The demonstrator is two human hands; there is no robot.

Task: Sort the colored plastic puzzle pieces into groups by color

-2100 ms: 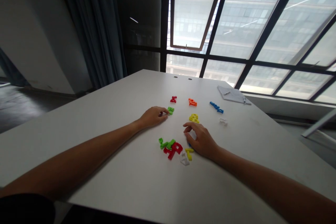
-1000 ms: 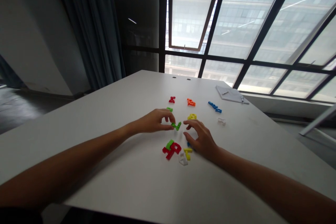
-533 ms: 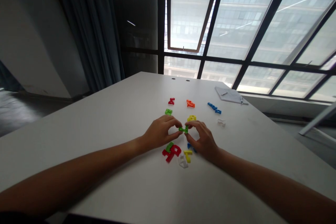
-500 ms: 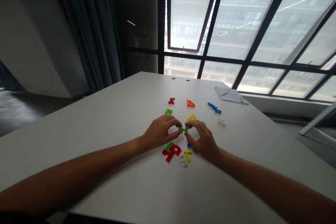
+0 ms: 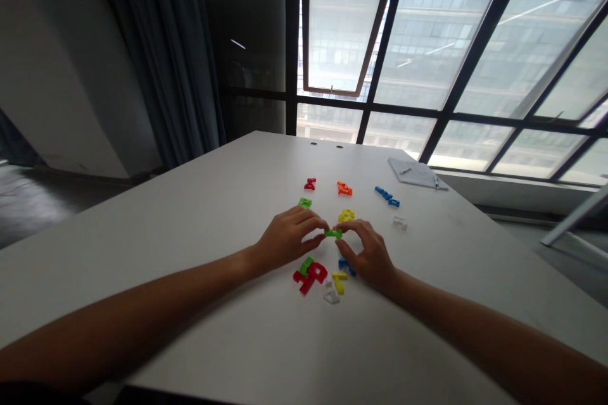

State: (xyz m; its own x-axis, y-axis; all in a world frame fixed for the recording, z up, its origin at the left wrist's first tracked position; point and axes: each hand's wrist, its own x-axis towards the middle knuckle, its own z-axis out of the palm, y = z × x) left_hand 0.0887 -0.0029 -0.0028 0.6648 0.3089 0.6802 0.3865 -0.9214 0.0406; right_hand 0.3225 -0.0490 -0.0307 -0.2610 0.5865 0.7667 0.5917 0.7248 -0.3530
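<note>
Two hands — left (image 5: 287,239), right (image 5: 368,253) — grip clamped; green plastic piece (image 5: 333,233) between them.

I've got a small bright-green plastic letter-shaped piece (image 5: 333,233) between my left hand (image 5: 287,239) and right hand (image 5: 368,256). It lies sideways, one end at my left fingertips (image 5: 325,230), the other at my right fingertips (image 5: 341,228).

Vivid green on the small plastic block piece (image 5: 333,233), glossy red on the angular plastic piece (image 5: 313,274), lemon yellow on the bent plastic piece (image 5: 339,279), cobalt blue on the long plastic piece (image 5: 386,196), bright orange on the chunky plastic piece (image 5: 344,188), pale grey across the flat tabletop (image 5: 190,266), black on the steel window frame (image 5: 291,25).
</note>
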